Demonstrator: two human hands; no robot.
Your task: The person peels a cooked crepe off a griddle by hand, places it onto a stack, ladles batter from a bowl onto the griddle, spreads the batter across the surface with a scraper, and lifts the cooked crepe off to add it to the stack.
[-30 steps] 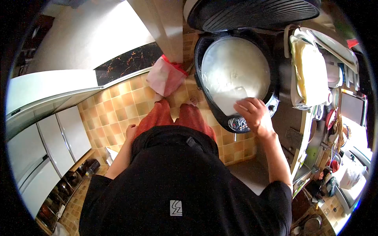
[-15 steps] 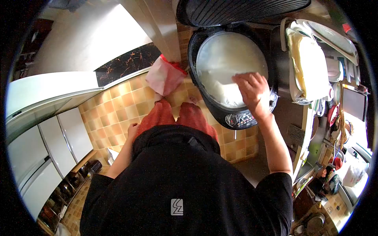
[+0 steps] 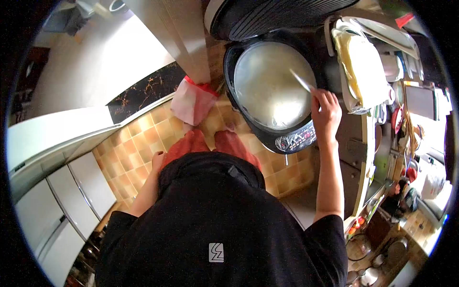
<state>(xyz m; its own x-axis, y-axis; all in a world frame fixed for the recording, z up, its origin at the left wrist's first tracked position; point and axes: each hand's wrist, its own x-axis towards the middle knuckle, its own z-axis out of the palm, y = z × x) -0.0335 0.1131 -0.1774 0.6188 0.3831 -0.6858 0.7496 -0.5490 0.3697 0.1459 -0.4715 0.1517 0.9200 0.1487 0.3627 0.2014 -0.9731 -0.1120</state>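
My right hand (image 3: 326,109) is closed round a thin, pale, blade-like tool (image 3: 301,80), whose exact kind I cannot make out. Its tip points up and left over the round electric griddle (image 3: 278,136). The griddle's lid (image 3: 287,19) stands raised at the back. A smooth, whitish, translucent layer (image 3: 267,86) covers the pan, glossy near the front. At my left thigh hangs my left hand (image 3: 158,159), fingers curled, with nothing visible in it.
Right of the griddle stands a tray with a pale yellow stack of sheets (image 3: 361,71). A pink-and-white bag (image 3: 193,101) lies on the tiled floor by my feet. White cabinets (image 3: 91,182) line the left side; kitchen items crowd the right.
My right hand has moved right and back from over the pan, and the pale tool now shows in it. The white haze over the pan has thinned. The view has shifted slightly.
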